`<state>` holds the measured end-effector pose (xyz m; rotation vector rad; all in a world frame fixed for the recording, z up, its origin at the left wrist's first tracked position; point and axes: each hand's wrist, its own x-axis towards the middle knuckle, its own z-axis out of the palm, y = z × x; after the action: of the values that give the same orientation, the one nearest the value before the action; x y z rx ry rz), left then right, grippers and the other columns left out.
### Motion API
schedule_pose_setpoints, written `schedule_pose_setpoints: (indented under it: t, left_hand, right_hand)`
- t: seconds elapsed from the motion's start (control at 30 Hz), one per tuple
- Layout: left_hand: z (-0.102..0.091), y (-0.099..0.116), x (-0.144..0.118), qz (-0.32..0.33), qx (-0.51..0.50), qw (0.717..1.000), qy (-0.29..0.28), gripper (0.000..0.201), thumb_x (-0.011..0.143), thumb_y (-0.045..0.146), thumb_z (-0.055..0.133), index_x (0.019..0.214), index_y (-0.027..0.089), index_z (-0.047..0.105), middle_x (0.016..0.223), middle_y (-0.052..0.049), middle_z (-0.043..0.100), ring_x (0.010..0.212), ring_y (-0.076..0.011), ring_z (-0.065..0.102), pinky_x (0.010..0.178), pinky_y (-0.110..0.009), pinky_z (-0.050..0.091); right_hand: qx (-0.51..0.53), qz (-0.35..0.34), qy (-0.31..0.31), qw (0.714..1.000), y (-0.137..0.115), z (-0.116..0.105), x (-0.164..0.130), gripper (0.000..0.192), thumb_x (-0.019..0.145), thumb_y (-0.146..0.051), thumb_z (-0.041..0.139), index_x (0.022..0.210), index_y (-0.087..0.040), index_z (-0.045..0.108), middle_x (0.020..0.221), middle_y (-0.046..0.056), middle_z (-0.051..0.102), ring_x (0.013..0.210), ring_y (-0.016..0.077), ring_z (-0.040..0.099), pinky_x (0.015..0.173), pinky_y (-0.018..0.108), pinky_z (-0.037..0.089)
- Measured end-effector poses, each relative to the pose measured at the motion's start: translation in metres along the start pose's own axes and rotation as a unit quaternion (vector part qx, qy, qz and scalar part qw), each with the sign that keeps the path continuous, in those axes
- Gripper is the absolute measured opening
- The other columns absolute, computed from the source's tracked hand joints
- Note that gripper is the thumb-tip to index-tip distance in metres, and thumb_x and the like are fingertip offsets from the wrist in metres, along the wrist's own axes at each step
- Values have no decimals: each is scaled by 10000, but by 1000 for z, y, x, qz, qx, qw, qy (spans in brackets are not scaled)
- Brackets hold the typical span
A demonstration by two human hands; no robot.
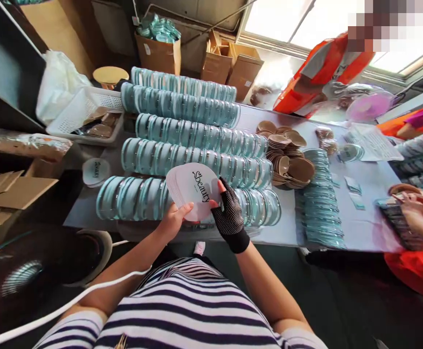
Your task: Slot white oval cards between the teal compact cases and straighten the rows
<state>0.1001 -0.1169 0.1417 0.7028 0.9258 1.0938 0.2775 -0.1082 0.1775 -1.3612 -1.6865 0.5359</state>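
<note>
A fanned stack of white rounded cards (185,186), printed "beauty" in dark letters, is held up over the front row of wrapped discs. My left hand (174,222), bare, grips the stack at its lower left edge with the thumb on top. My right hand (229,213), in a black dotted glove with bare fingertips, closes on its right edge. Beneath and behind the cards stand rows of round, teal-edged discs in clear wrapping (138,198); the cards hide part of the two nearest rows. A smaller pile of similar white cards (96,172) lies at the left.
Stacks of brown shallow round pieces (294,172) and a column of wrapped discs (322,203) occupy the white table (371,213) to the right. A white basket (69,116) sits at left, a fan (25,276) below. Co-workers in orange (316,72) work opposite and at right.
</note>
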Motion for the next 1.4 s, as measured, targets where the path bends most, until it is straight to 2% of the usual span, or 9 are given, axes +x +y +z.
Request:
schedule_pose_setpoints:
  t: [0.13,0.3,0.4,0.5,0.67,0.8,0.97,1.2,1.4]
  left_hand:
    - [52,-35,2,30,23,999,19,423,726,394,761,1093,189,709,1031,-81,735,951,-284,694,743,-377,621]
    - [95,-53,3,4,31,999,32,495,697,440,772,1094,153,697,998,-93,739,876,-275,698,678,-373,615]
    - [109,-61,3,-10,43,999,13,476,695,416,782,1077,143,701,933,-98,745,822,-264,701,652,-355,609]
    - [119,-65,6,-27,34,999,15,441,664,372,807,1022,135,707,909,-92,744,752,-239,698,626,-340,607]
    - [153,-49,39,-25,-59,997,38,492,627,228,804,1101,169,682,946,-55,750,777,-193,696,689,-306,603]
    - [202,-46,84,-4,-118,992,37,371,667,109,735,1036,132,703,879,-50,754,838,-172,699,768,-241,569]
    - [247,-74,113,-60,-123,990,-17,368,731,43,654,1087,125,696,914,-53,764,959,-200,703,969,-324,519]
    - [239,-90,111,-75,-107,991,-35,395,778,60,642,1167,129,660,1040,-89,750,1093,-226,669,1059,-365,457]
    - [237,-92,113,-71,-133,988,-43,406,811,32,581,1193,146,653,1016,-66,758,1133,-199,652,1087,-337,435]
  right_hand:
    - [-6,39,64,997,33,-43,-21,660,935,-487,499,1494,-164,360,1516,169,400,1391,274,411,1146,482,366]
    - [31,28,117,992,48,-70,-38,442,908,-450,528,1260,-190,595,1369,141,566,1262,242,547,1055,429,472]
    - [125,111,105,980,59,-71,-45,402,824,-489,603,1085,-189,665,1048,108,716,954,230,682,845,379,580]
    - [194,228,203,932,82,-89,-43,401,767,-509,631,991,-179,670,971,94,728,862,219,683,793,374,581]
    - [-29,302,360,882,119,-170,-74,481,749,-574,607,938,-136,671,888,125,718,800,237,659,687,342,532]
    - [-293,266,206,895,114,-206,-129,466,874,-551,463,872,-143,688,761,127,699,678,222,638,604,297,455]
    - [-430,282,-1,858,99,-195,-132,417,977,-423,351,980,-155,670,806,107,719,691,183,649,601,251,380]
    - [-431,384,-179,797,105,-170,-56,379,985,-454,364,1225,-185,478,913,101,716,802,221,687,648,273,395]
    - [-410,376,-147,818,107,-171,-65,293,1004,-368,313,1111,-222,543,962,67,716,844,201,689,645,258,389]
